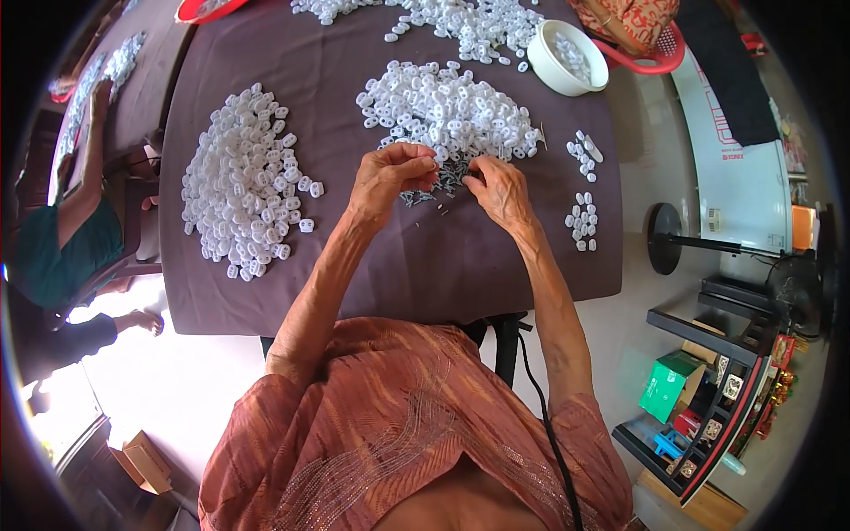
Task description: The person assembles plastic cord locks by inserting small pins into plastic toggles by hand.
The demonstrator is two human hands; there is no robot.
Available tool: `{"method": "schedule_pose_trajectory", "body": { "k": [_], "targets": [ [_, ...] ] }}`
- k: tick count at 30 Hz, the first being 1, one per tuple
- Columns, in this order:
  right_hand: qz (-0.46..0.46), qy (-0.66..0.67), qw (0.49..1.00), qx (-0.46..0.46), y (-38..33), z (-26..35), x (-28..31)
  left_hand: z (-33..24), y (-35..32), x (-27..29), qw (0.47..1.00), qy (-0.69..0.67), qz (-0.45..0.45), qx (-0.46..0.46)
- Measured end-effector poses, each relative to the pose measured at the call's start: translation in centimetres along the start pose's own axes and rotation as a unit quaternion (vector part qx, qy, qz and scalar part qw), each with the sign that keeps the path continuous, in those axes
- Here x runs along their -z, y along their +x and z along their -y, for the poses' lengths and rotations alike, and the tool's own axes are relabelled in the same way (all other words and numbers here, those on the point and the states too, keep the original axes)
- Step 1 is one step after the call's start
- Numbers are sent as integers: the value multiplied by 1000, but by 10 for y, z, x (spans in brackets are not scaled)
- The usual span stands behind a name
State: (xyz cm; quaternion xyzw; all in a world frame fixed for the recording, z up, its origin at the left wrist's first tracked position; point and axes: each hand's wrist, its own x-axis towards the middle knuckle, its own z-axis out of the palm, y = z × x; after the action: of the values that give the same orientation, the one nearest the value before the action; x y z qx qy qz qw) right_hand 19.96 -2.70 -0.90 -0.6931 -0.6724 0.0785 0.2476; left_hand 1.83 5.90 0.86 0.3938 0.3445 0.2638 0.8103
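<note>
My left hand [390, 181] is closed in a pinch, with a small white plastic piece [442, 153] at its fingertips. Close by on the right, my right hand [498, 190] has its fingers drawn together at the edge of a heap of tiny dark grey bits [453, 177]. Whatever it pinches is too small to make out. Just beyond both hands lies a large pile of white oval plastic pieces with holes [443, 106]. Another broad pile of paired-looking white pieces [243, 177] spreads to the left.
A brown cloth [390, 274] covers the table. Two small groups of white pieces [582, 221] lie at its right side. A white bowl [567, 81] and a red basket [660, 53] stand at the far right, near another person's arm. Someone in dark green [75, 243] sits at the left.
</note>
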Motion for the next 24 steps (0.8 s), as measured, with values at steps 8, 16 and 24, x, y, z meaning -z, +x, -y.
{"method": "schedule_pose_trajectory", "body": {
  "k": [8, 16, 24],
  "targets": [
    [30, -10, 999, -13, 1, 1, 0, 0, -4, -3, 1000, -11, -3, 2],
    [30, 7, 999, 19, 3, 2, 0, -2, -4, 2, 999, -31, -23, -10],
    [31, 246, 962, -113, -3, 6, 21, -2, -5, 3, 999, -35, -17, 3]
  ]
}}
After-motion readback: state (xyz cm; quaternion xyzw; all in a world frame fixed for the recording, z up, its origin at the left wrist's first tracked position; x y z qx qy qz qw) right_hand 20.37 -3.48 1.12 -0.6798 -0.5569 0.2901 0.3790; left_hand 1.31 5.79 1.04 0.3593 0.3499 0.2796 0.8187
